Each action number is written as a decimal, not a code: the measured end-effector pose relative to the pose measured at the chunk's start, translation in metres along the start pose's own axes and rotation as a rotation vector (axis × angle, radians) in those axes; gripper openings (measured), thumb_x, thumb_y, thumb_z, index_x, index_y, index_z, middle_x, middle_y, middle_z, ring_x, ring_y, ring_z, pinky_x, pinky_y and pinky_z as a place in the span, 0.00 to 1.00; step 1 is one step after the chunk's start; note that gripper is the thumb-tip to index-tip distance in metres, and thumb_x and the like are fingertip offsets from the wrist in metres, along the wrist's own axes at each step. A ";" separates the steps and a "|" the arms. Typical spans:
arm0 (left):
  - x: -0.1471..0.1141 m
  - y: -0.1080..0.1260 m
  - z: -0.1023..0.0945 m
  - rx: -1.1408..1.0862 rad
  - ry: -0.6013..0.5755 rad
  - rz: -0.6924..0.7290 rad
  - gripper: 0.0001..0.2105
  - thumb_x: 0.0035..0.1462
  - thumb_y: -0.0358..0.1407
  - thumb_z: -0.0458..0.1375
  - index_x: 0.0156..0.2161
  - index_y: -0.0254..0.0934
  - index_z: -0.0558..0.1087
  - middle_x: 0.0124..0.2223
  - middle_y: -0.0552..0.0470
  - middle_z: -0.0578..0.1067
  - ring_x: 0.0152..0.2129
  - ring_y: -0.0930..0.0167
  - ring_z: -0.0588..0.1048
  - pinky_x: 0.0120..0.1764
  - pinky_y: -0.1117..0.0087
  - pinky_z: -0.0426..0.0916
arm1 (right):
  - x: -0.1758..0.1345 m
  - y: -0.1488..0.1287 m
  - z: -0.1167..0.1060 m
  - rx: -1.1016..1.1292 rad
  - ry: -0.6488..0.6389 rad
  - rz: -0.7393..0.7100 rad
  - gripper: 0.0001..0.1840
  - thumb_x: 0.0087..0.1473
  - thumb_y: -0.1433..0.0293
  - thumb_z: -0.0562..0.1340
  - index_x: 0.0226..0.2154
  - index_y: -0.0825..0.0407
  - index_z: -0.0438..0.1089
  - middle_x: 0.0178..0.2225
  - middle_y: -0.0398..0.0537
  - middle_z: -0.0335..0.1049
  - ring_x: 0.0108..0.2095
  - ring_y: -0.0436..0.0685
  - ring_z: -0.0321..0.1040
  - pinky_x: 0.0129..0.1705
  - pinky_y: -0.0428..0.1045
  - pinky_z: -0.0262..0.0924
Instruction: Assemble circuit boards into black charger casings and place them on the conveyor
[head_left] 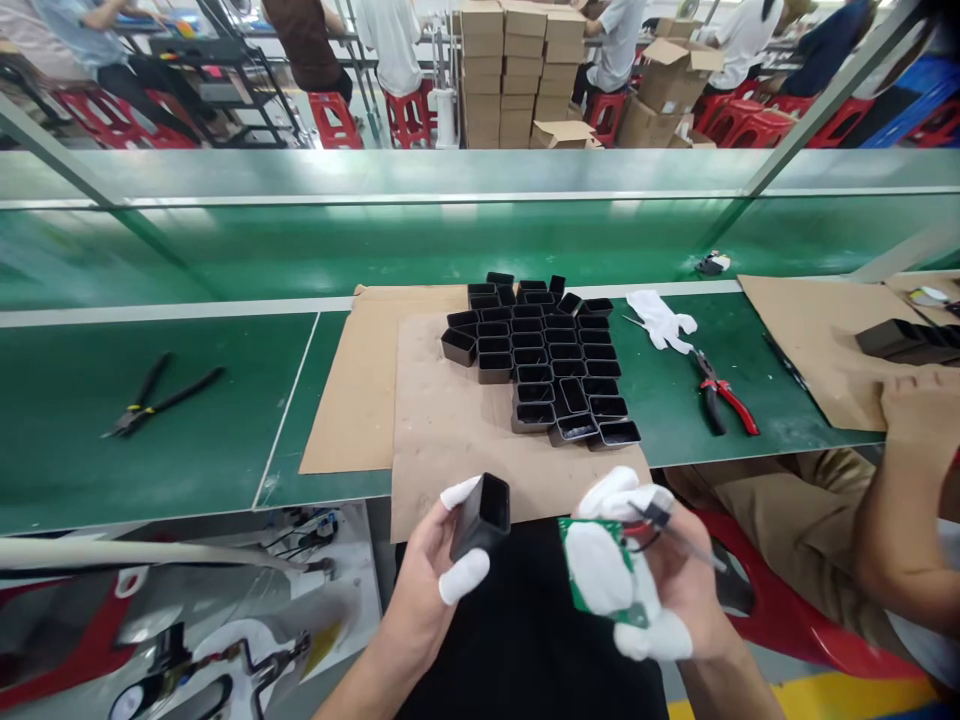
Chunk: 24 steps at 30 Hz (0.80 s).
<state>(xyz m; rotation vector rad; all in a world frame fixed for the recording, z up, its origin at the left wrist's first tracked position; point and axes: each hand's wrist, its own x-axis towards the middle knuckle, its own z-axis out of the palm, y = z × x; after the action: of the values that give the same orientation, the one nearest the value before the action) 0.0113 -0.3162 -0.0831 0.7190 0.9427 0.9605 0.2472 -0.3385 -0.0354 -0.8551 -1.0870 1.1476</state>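
My left hand (439, 575), with white finger cots on thumb and fingertips, holds a black rectangular plastic housing (482, 515), open end up, below the table's front edge. My right hand (645, 575), also in finger cots, grips a green circuit board (579, 565) with red and black wires and a thin grey tool sticking out to the right. The two hands are a short gap apart. On a brown cardboard sheet (450, 420) beyond them stands a cluster of several identical black housings (547, 355).
Red-handled pliers (724, 395) and a white glove (664, 318) lie right of the cluster. Black pliers (161, 395) lie far left on the green table (150, 450). A co-worker's arm (911, 480) rests at the right by more cardboard and housings. Stacked cartons and seated people are behind.
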 end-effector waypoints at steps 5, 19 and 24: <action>-0.010 0.001 -0.016 0.125 -0.156 0.215 0.35 0.43 0.33 0.80 0.58 0.50 0.79 0.59 0.43 0.81 0.60 0.49 0.80 0.62 0.52 0.78 | -0.002 0.004 0.003 0.061 -0.017 -0.097 0.35 0.45 0.54 0.83 0.54 0.36 0.78 0.45 0.52 0.78 0.40 0.66 0.78 0.43 0.63 0.79; -0.008 0.015 0.001 0.038 -0.259 0.315 0.32 0.46 0.48 0.80 0.57 0.51 0.77 0.59 0.42 0.78 0.60 0.44 0.78 0.64 0.36 0.74 | -0.004 -0.003 0.032 0.132 0.019 -0.022 0.39 0.43 0.53 0.85 0.56 0.41 0.78 0.48 0.54 0.80 0.46 0.71 0.81 0.56 0.69 0.78; -0.007 0.022 0.005 0.046 -0.313 0.285 0.32 0.46 0.51 0.80 0.56 0.53 0.78 0.54 0.43 0.78 0.58 0.46 0.79 0.62 0.36 0.75 | 0.012 -0.014 0.037 -0.084 -0.107 -0.117 0.32 0.49 0.56 0.82 0.55 0.41 0.81 0.41 0.50 0.81 0.38 0.64 0.80 0.43 0.58 0.80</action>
<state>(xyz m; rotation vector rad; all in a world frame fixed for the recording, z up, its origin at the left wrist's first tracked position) 0.0061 -0.3143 -0.0600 1.0291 0.5977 1.0385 0.2158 -0.3303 -0.0094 -0.7920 -1.2643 1.0656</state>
